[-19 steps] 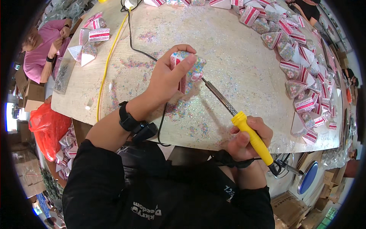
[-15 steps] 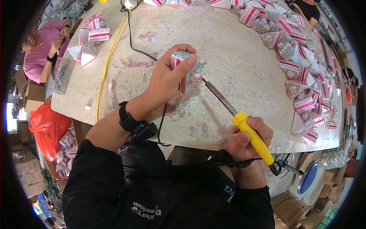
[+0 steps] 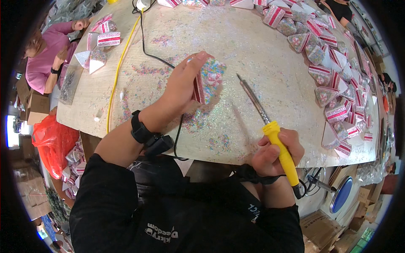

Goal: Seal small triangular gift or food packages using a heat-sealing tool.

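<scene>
Round worktable [image 3: 270, 55], middle bare, wedge packets [image 3: 333, 76] crowding its far and right rim.
Left hand [image 3: 181, 86] grips a sprinkle-covered wedge [image 3: 209, 80] lifted above mid-table; right hand [image 3: 276, 154], at the near edge, is wrapped around a yellow-handled soldering iron [image 3: 265, 122], tip just beside the wedge.

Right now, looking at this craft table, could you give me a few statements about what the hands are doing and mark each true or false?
1. The left hand holds a wedge-shaped sprinkle-covered piece above the table. True.
2. The right hand grips a pair of scissors. False: it holds a yellow-handled soldering-type tool with a long metal tip.
3. The tool's tip is pressed into the wedge piece. False: the tip is apart from it, pointing up and away to its right.
4. Many similar red-and-white striped wedges lie along the table's right edge. True.
5. The left wrist wears a black wristband. True.
</scene>
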`<state>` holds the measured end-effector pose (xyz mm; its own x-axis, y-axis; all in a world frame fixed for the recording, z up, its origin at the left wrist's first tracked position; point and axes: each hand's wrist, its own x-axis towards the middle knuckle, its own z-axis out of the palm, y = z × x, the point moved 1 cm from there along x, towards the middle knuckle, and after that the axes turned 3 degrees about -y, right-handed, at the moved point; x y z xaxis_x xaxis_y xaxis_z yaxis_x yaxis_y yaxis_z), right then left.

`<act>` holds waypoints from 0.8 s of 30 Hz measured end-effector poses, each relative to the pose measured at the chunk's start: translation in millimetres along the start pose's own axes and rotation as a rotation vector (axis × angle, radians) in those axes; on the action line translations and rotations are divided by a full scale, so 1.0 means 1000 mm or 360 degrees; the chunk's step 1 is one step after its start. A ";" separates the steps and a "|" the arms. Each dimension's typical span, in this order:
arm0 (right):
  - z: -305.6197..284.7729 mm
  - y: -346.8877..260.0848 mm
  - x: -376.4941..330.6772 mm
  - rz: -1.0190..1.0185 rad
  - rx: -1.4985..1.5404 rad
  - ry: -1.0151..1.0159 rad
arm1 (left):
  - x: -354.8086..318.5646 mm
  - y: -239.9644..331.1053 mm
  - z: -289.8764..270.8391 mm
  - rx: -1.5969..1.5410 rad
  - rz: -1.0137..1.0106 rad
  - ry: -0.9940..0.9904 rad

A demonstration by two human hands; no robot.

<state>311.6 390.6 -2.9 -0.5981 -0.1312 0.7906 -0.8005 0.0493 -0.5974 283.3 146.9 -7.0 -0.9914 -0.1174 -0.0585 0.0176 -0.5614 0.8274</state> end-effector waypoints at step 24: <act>-0.007 0.003 -0.013 0.0170 0.0275 -0.0050 | 0.000 -0.001 -0.001 0.0019 0.0007 -0.0158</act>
<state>316.5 399.1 -13.7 -0.6754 -0.1652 0.7187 -0.7124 -0.1058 -0.6938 283.6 146.8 -7.8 -0.9993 -0.0377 0.0007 0.0213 -0.5514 0.8340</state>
